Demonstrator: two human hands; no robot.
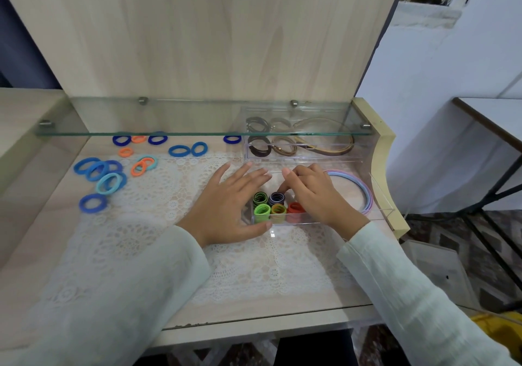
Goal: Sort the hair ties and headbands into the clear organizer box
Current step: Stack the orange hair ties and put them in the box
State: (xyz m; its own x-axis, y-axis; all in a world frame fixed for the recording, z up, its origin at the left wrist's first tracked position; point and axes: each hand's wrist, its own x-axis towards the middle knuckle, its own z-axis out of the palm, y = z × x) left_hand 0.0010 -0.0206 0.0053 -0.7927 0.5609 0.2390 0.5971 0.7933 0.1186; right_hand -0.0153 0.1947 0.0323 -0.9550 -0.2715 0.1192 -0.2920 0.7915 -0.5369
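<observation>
Both pale sleeves (118, 295) reach in over the lace mat (141, 224), and both hands are on the clear box (296, 221) at the right of the desk. The left hand (231, 204) lies flat with fingers straight and spread, resting against the box's left end, thumb along the front wall. The right hand (313, 193) arches over the middle, fingers bent and thumb down by the navy ties (276, 197); I can't tell whether it pinches anything.

Packed upright in the box's left end are green ties (262, 211), mustard ties (278, 210), red ties (295, 209) and dark green ties (260, 197). Pastel headbands (364, 193) curve round its right end.

Well to the left, loose blue and orange ties (99, 173) are scattered on the desk. Further back, a second clear tray (305, 155) holds brown ties (258, 146) and tan headbands (330, 146), partly under the glass shelf (197, 132).
</observation>
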